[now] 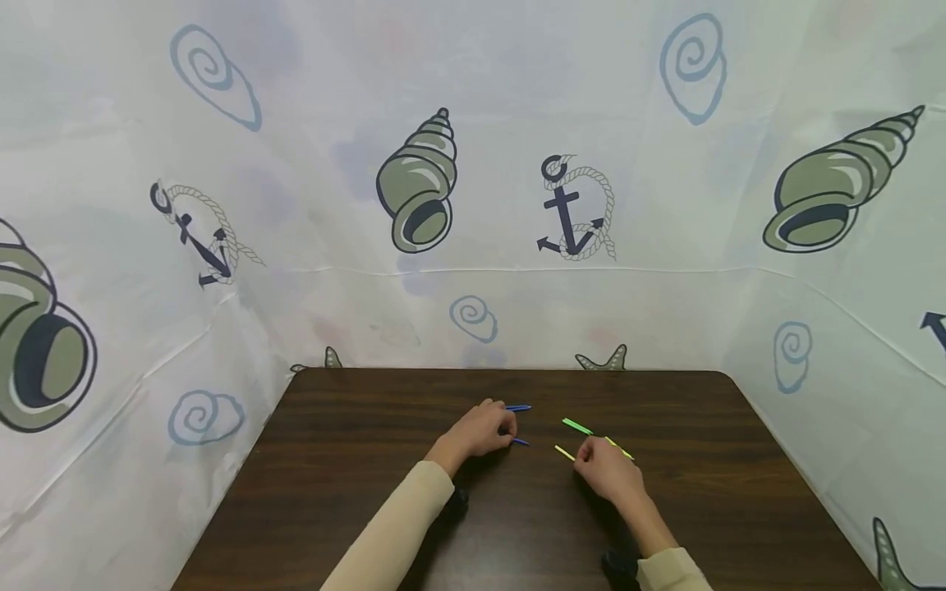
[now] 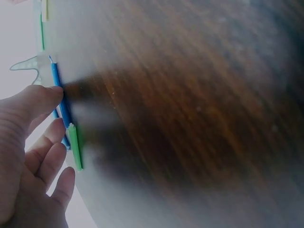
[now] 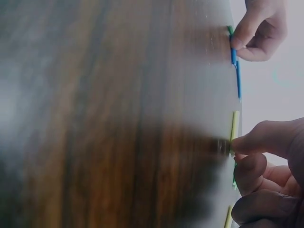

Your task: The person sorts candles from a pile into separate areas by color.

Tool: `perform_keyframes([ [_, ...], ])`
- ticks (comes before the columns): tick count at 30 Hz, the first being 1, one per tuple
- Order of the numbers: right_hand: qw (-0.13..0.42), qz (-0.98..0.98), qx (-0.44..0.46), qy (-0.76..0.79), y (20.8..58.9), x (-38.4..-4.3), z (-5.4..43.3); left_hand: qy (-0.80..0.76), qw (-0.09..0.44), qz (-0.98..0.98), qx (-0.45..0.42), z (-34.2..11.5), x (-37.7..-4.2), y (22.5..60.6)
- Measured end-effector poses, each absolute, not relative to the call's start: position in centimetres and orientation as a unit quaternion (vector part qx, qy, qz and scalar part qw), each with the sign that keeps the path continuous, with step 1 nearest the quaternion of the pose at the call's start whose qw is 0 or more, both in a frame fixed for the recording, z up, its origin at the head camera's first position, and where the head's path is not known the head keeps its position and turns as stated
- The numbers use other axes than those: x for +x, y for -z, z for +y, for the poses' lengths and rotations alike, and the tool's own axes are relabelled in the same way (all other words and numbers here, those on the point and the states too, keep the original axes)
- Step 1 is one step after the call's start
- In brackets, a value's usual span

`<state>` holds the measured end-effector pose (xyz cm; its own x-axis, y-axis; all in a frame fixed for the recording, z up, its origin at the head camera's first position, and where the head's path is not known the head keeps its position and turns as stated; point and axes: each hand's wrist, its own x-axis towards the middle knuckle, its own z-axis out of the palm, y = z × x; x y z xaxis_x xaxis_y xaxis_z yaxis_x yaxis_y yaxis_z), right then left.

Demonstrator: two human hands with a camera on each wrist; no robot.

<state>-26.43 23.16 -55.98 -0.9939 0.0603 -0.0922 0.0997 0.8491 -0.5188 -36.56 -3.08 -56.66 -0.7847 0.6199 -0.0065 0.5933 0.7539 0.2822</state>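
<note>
My left hand (image 1: 480, 429) pinches a slim blue birthday candle (image 1: 521, 442) between thumb and fingertips, low over the table. Behind it lies a second blue candle (image 1: 520, 408), and the left wrist view shows a green candle (image 2: 76, 148) beside the held one. A pale yellow candle (image 1: 565, 452) is pinched between the thumb and index finger of my right hand (image 1: 609, 468). Just beyond that hand lie a green candle (image 1: 576, 426) and another yellow candle (image 1: 619, 448), the latter partly covered by the hand.
The dark wooden table (image 1: 310, 492) ends at a far edge against a pale curtain (image 1: 510, 74) printed with shells and anchors. Dark devices sit under both wrists, one by the left sleeve (image 1: 392, 525) and one by the right sleeve (image 1: 674, 570).
</note>
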Motion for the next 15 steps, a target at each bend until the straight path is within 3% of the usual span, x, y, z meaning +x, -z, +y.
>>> perform_keyframes([
  [15,0.046,0.956,0.068,0.281,56.0,-25.6,25.8,-0.149,0.045,0.939,0.306,-2.4,-36.5,56.2],
])
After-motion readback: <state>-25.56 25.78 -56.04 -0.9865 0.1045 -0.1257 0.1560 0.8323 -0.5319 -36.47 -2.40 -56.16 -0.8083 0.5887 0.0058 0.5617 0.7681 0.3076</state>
